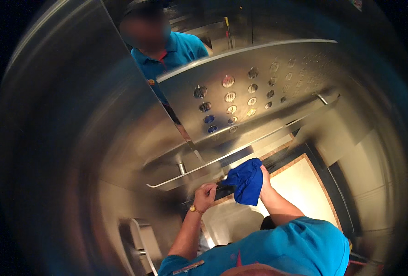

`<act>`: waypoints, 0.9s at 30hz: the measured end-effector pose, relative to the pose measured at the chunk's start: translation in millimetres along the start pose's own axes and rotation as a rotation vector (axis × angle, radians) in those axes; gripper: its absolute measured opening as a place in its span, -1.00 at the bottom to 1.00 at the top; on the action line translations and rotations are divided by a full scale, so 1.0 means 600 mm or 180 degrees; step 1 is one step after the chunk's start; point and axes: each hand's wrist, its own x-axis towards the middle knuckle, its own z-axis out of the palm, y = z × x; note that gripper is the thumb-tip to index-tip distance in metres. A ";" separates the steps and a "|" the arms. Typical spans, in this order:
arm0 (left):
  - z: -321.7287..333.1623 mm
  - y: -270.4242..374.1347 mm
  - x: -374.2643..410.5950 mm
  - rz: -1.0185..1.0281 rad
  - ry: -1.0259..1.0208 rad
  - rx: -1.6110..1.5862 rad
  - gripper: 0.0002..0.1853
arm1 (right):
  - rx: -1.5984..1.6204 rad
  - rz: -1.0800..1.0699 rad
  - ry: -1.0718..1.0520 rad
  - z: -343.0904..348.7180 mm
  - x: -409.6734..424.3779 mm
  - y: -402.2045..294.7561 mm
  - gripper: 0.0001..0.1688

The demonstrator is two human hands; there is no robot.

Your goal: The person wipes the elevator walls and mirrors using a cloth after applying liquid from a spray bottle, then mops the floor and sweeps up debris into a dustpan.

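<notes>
A crumpled blue cloth [248, 183] hangs from my right hand [265, 176], which grips it from the right and is partly covered by it. To its left is my left hand [205, 196], fingers curled, with a gold-coloured wristwatch [193, 208] on the wrist. Whether anything small is between those fingers is not clear. Both hands are in front of my body, below a flat metal handrail [221, 158] in the picture. Beyond the rail slopes a stainless-steel elevator button panel [179, 91] with rows of round buttons.
Polished steel walls surround me, and one reflects a person in a blue shirt [186, 46] and a yellow-tipped pole [227, 22]. Another handrail [145, 238] runs along the left wall. Underfoot is a cream floor [304, 186] with brown and black borders.
</notes>
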 end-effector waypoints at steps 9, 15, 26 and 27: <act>-0.171 0.304 0.140 0.1429 0.1134 0.0950 -0.73 | -0.3490 -0.4558 -0.0573 0.594 -0.001 -0.187 -0.58; -0.174 0.403 0.247 0.1705 0.1370 0.1191 -0.79 | -0.4589 -0.5975 -0.1719 0.723 0.113 -0.194 -0.58; -0.173 0.496 0.285 0.1529 0.1486 0.0966 -0.86 | -0.5295 -0.5409 0.3194 0.475 0.392 -0.825 -0.60; -0.172 0.498 0.291 0.1597 0.1474 0.0921 -0.87 | -0.5147 -0.5404 0.3340 0.477 0.396 -0.853 -0.55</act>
